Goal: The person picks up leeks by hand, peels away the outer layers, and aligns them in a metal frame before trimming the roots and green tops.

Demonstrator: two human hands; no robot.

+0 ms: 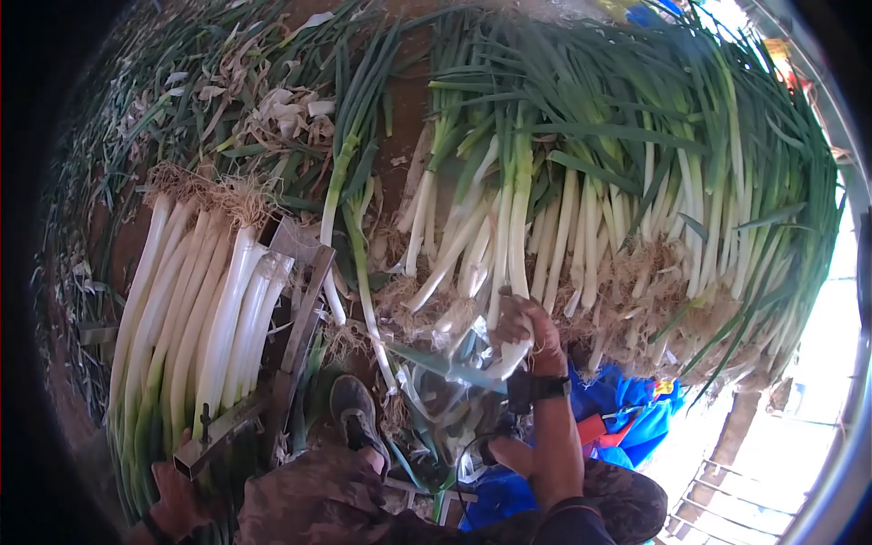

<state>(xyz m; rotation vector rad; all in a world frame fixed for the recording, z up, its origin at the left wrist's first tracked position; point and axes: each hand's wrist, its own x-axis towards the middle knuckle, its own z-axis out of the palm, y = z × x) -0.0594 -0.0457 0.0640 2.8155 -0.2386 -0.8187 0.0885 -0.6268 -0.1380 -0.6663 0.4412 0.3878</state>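
My right hand (527, 329) is closed around the white lower part of a long green onion (519, 213), close to its root end. The leafy top of this stalk reaches up into the heap of green onions (581, 227) behind it. At the lower left, my left hand (175, 500) is beside the green leaves of a stacked bundle of green onions (182, 309); its fingers are mostly hidden. That bundle has bare white stalks with the roots pointing away from me. It lies in a metal frame (304, 309), whose square bar (218, 440) crosses just above my left hand.
Loose leaves and dry peelings (291, 118) cover the ground at the upper left. A few single green onions (363, 282) lie between frame and heap. Clear plastic (445, 400) and my shoe (356, 418) are below. Blue and red fabric (627, 413) lies right of my forearm.
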